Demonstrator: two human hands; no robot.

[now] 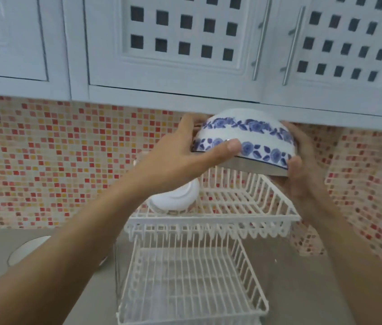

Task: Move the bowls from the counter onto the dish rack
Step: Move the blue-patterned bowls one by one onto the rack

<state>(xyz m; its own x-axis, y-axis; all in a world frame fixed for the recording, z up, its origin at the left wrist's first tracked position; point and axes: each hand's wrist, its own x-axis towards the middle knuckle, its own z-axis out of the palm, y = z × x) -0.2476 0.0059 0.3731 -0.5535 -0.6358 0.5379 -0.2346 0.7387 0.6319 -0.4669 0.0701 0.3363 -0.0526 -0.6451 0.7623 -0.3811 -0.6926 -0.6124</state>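
I hold a white bowl with blue flower bands (251, 134) upside down and tilted, above the top tier of a white wire dish rack (211, 221). My left hand (185, 158) grips its left side, thumb across the rim. On the right, my right hand (302, 165) clasps the other edge from below. A plain white bowl (176, 195) lies upside down on the left part of the top tier, partly hidden by my left forearm. The lower tier (190, 277) holds nothing.
White upper cabinets with bar handles (261, 41) hang just above the held bowl. A mosaic tile wall (56, 160) runs behind the rack. The rim of a white round dish (24, 250) lies on the grey counter (302, 289) at the left.
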